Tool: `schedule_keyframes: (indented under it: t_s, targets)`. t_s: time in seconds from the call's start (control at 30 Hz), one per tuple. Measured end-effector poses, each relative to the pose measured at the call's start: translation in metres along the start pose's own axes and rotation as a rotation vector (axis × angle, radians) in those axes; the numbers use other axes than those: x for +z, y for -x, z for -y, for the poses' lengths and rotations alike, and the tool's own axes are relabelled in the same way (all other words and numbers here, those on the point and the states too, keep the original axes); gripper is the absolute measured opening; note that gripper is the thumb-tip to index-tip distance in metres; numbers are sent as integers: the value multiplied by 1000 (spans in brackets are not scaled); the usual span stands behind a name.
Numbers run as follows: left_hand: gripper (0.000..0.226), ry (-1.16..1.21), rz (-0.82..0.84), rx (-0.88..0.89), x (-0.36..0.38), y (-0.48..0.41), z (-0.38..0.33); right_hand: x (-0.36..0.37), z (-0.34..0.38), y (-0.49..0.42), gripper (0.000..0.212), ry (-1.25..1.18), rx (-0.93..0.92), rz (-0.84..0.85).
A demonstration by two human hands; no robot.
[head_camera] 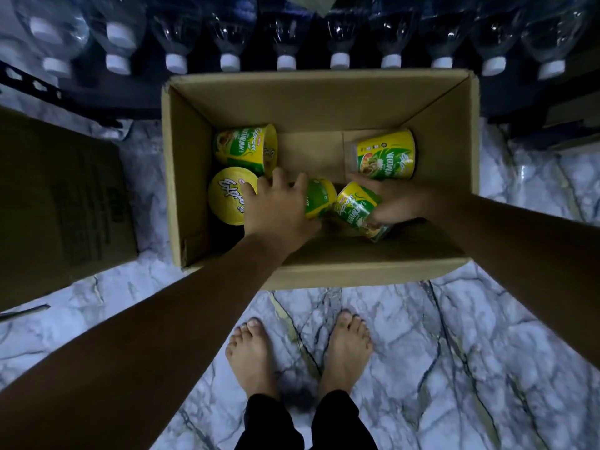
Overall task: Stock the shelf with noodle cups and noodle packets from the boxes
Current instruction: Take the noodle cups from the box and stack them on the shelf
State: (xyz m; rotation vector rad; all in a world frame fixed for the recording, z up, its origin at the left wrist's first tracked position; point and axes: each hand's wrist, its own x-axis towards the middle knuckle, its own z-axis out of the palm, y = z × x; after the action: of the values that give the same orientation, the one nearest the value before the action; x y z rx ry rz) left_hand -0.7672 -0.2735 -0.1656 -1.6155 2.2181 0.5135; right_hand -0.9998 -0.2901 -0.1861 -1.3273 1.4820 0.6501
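Clutching tilted noodle cup [355,209] at five o'clock in box [324,92] with right hand [401,203]; left hand [276,209] against centre cup [319,198], grip unclear

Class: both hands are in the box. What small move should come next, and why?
Probably lift the right hand straight up: its fingers already curl round a noodle cup inside the open box. The left hand only lies against another cup, grip unclear.

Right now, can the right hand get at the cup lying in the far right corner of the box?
Probably not yet: nothing blocks the corner cup, but the right hand is busy gripping a tilted cup.
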Motion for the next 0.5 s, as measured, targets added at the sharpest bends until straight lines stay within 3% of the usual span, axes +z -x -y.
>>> schedule_keyframes:
  t_s: [0.27,0.5]
  targets:
    - [79,1,-1,2,-4,-8,1,19,-1,9,64,-108,-70,-383]
    - [85,-107,14,54,0,-25,-15,46,-33,26,52,-187,-241,-454]
